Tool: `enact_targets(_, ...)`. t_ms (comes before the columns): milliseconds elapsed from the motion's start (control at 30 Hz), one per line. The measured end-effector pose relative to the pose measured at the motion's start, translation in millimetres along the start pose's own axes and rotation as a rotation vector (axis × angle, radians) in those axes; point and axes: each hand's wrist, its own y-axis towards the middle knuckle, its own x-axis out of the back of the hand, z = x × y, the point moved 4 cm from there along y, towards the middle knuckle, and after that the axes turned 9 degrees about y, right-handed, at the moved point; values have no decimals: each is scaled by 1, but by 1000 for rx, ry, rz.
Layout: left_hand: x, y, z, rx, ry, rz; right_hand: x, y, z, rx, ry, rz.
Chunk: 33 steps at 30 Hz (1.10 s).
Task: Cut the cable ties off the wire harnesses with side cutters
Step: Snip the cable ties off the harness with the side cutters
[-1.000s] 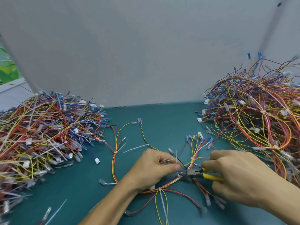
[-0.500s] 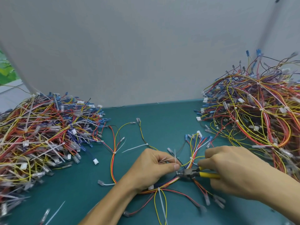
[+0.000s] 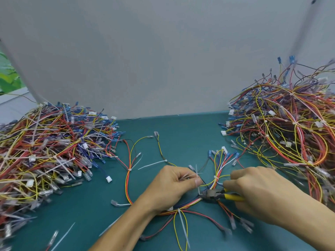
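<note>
With left hand (image 3: 170, 187) pinching coloured wire harness (image 3: 188, 202) and right hand (image 3: 257, 192) gripping yellow-handled side cutters (image 3: 213, 194), snip only the white plastic tie (image 3: 196, 170).

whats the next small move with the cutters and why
Probably squeeze the yellow-handled side cutters shut: their tip sits at a white cable tie on the multicoloured wire harness the left hand pinches, and the right hand grips the handles.

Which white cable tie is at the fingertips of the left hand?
The cable tie with its tail standing up, just beyond the thumb of the left hand; the other ties touch no fingers.
</note>
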Motion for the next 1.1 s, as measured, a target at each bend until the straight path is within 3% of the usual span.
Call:
enact_targets(333, 4, -2, 0, 115, -154, -61, -3, 0, -2, -59, 54, -2)
enact_targets(533, 20, -4, -14, 174, -537, -109, 10, 1, 1, -43, 75, -76)
enact_targets(700, 36, -11, -21, 154, -320, -37, 16, 5, 24, 69, 112, -136)
enact_targets(867, 39, -42, -11, -66, 291, -23, 8, 5, 37, 113, 145, -120)
enact_targets(1000, 28, -56, -2, -67, 391, 159, 6, 6, 35, 114, 145, -109)
enact_targets(1100, 28, -53, 0, -66, 413, 168, 6, 6, 34, 105, 132, -95)
